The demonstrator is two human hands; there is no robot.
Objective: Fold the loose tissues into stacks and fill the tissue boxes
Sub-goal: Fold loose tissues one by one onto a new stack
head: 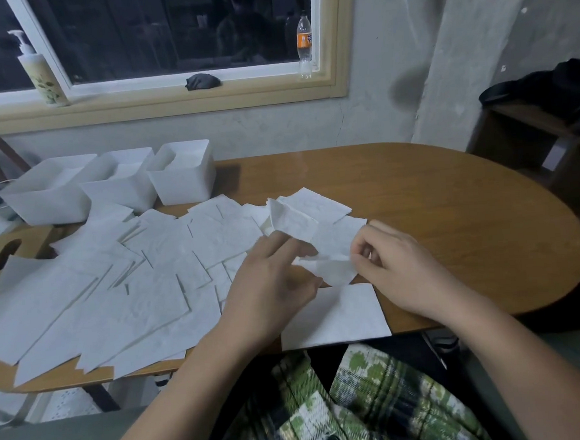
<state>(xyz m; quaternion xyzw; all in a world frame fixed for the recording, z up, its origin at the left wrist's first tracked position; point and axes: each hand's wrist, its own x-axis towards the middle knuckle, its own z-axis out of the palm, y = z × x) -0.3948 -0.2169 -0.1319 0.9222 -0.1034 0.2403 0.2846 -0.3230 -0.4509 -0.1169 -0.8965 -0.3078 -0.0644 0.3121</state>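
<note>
1. One crumpled tissue [321,248] is held just above the desk [452,208], between both hands and over a flat folded sheet [333,316] lying at the near edge.
2. Left hand [272,283]: fingers [283,244] are curled and the tissue's upper part is pinched. Right hand [398,267]: fingers narrow, the right edge is pinched.
3. Risk: thin paper is gripped from two sides, so a tear is likely if it is pulled too taut.
4. Risk: the tissue is badly creased. If it is not flattened first, a skewed fold is expected and the stack may not sit square in a box.
5. Risk: the folded sheet and the loose tissues [115,294] reach the desk's near edge, so they could be swept off by a forearm.
6. Counts:
   - hands: 2
   - held tissue: 1
   - folded sheet: 1
   - white boxes: 3 (left [46,195], middle [121,187], right [184,174]), far left of the desk, contents unclear
   - wooden slotted lid [6,253]: 1
   - loose tissues: many, overlapped, so an exact count cannot be told
</note>
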